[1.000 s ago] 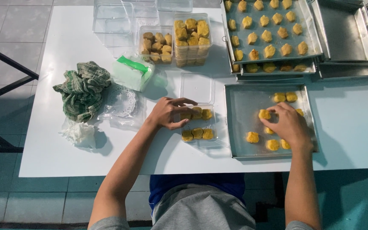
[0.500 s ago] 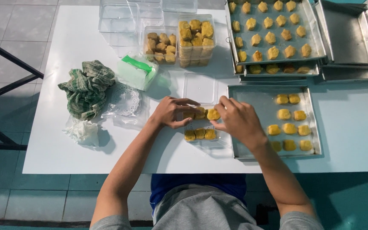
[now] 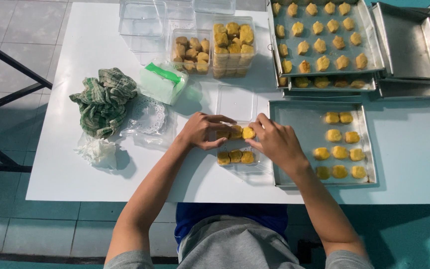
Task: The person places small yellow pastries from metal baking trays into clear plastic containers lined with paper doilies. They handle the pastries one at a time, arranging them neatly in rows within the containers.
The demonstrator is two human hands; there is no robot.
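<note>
Packing step: right hand (image 3: 274,142) pinches a yellow cookie (image 3: 248,133) over the clear box (image 3: 236,152) near the table's (image 3: 75,174) front edge. Left hand (image 3: 202,130), fingers curled, steadies that row. Next move likely needs seating it snugly, then another from the tray (image 3: 294,149).

We see a white table (image 3: 75,169) on a teal tiled floor (image 3: 21,234), with a dark metal frame (image 3: 6,65) beside it.

The person wears a grey short-sleeved shirt, its sleeves ending high on the upper arms, over blue trousers or shorts, with both forearms and hands bare.
</note>
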